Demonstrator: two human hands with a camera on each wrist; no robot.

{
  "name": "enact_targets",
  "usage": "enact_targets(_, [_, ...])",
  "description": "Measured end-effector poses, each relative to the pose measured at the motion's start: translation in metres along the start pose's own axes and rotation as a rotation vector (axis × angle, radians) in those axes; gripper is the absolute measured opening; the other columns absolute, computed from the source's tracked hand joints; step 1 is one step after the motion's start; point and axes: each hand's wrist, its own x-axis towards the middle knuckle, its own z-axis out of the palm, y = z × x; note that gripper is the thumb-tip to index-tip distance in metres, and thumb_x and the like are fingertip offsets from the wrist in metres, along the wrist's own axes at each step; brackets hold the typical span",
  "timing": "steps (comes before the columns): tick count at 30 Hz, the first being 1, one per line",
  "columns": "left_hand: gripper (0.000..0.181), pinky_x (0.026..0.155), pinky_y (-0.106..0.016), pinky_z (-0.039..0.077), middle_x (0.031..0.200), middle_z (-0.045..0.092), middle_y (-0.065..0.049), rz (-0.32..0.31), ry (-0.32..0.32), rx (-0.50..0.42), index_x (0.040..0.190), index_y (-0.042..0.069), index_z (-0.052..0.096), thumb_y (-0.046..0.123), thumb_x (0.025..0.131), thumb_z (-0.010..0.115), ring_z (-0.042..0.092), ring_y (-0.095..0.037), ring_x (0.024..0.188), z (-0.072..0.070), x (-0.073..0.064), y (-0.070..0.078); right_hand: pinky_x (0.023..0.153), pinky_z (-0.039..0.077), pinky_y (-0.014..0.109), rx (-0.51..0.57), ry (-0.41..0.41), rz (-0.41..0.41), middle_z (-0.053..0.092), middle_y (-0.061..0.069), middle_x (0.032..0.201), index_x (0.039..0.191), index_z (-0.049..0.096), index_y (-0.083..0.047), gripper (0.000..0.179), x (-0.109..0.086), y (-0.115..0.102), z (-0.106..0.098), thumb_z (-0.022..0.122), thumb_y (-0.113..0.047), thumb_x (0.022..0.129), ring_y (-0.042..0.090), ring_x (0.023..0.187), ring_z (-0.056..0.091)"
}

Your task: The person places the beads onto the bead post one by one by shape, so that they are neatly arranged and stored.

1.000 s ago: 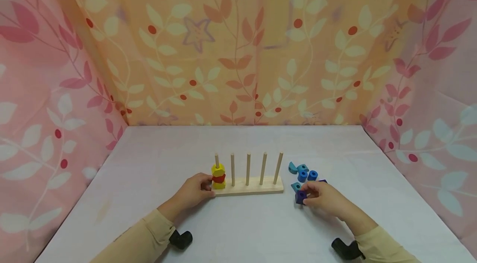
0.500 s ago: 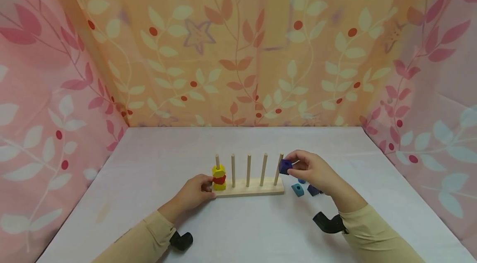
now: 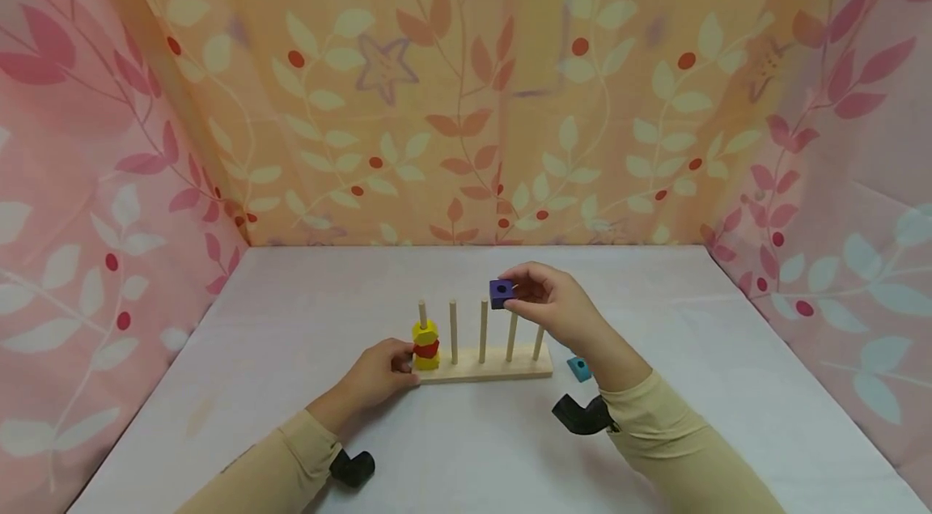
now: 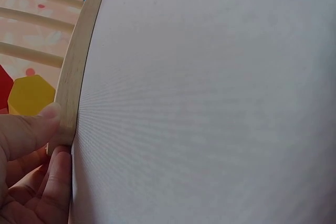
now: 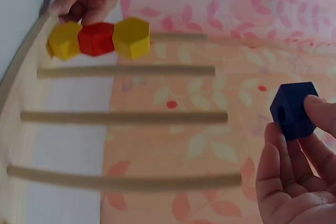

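The right hand (image 3: pixel 568 313) pinches one purple, flat-faced block (image 3: pixel 498 300), thumb opposing fingers, held at its nine o'clock above the pegs (image 3: pixel 484 332). The left hand (image 3: pixel 374 373), closed on the wooden pegboard (image 3: pixel 484 371), has that block at two o'clock. Of five round pegs, the leftmost carries two yellow pieces (image 3: pixel 425 333) and one red piece (image 3: pixel 425 349), all faceted. One teal block (image 3: pixel 580 374) lies at the board's three o'clock.

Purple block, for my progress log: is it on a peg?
No: the right hand holds the purple block in the air, apart from the pegs.
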Motion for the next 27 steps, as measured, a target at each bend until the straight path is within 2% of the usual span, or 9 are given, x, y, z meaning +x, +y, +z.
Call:
enact_targets(8, [0.046, 0.069, -0.028, 0.044, 0.087, 0.057, 0.004, -0.016, 0.006, 0.004, 0.115, 0.007, 0.060, 0.015, 0.073, 0.077, 0.052, -0.010, 0.076, 0.000, 0.001, 0.000, 0.082, 0.048, 0.030, 0.002, 0.029, -0.036, 0.060, 0.010, 0.104, 0.113, 0.059, -0.006, 0.031, 0.017, 0.000, 0.031, 0.066, -0.011, 0.084, 0.021, 0.092, 0.060])
enact_targets(14, [0.046, 0.069, -0.027, 0.045, 0.087, 0.056, 0.005, -0.015, 0.000, 0.000, 0.114, 0.007, 0.060, 0.016, 0.073, 0.077, 0.052, -0.009, 0.077, 0.001, 0.004, -0.003, 0.088, 0.045, 0.038, -0.051, 0.070, -0.010, 0.061, 0.009, 0.105, 0.115, 0.057, -0.005, 0.031, 0.024, -0.001, 0.048, 0.064, -0.012, 0.085, 0.021, 0.098, 0.058])
enact_targets(21, [0.044, 0.070, -0.028, 0.044, 0.086, 0.055, 0.004, -0.018, -0.009, -0.004, 0.114, 0.009, 0.060, 0.016, 0.074, 0.076, 0.051, -0.011, 0.076, 0.002, 0.004, -0.004, 0.086, 0.045, 0.036, -0.065, 0.120, 0.002, 0.062, 0.003, 0.102, 0.111, 0.059, -0.011, 0.027, 0.029, 0.013, 0.061, 0.065, -0.012, 0.085, 0.017, 0.096, 0.058])
enact_targets(27, [0.043, 0.070, -0.029, 0.044, 0.088, 0.056, 0.004, 0.004, -0.005, -0.016, 0.113, 0.008, 0.061, 0.015, 0.074, 0.076, 0.051, -0.011, 0.077, 0.001, 0.003, -0.005, 0.080, 0.047, 0.028, -0.049, 0.134, 0.031, 0.062, 0.004, 0.101, 0.116, 0.057, -0.010, 0.033, 0.030, 0.018, 0.067, 0.066, -0.009, 0.084, 0.017, 0.094, 0.060])
